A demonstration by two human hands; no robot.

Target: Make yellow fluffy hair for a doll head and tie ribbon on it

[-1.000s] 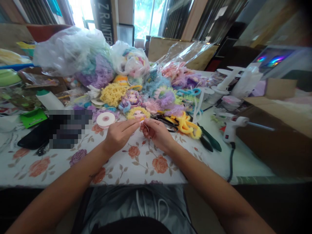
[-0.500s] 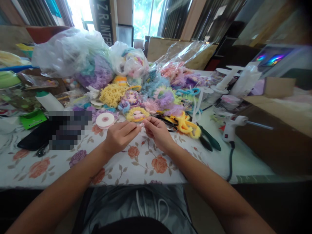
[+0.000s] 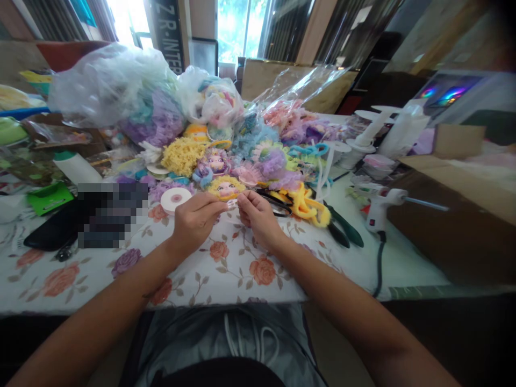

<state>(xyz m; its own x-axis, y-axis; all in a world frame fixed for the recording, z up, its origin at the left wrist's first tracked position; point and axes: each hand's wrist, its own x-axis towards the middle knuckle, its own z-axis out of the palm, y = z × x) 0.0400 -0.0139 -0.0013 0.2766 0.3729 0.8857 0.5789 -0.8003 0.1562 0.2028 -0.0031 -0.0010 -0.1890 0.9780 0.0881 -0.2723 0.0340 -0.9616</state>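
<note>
My left hand and my right hand meet over the flowered tablecloth, fingertips pinched close together. Between them shows a small white strip, ribbon-like but too small to make out fully. Just beyond the fingertips lies a doll face with yellow curly hair. A white ribbon spool lies flat beside my left hand. Past my right hand are black-handled scissors, partly covered, and fuzzy yellow stems.
Piled behind are yellow curly yarn, a purple-haired doll face and plastic bags of yarn. Dark green-handled pliers, a hot glue gun with its cord and a cardboard box are at right. A black pouch lies left.
My left fingertips have drawn slightly left, away from the right ones, and more of the white strip shows between them. The view has shifted a little.
</note>
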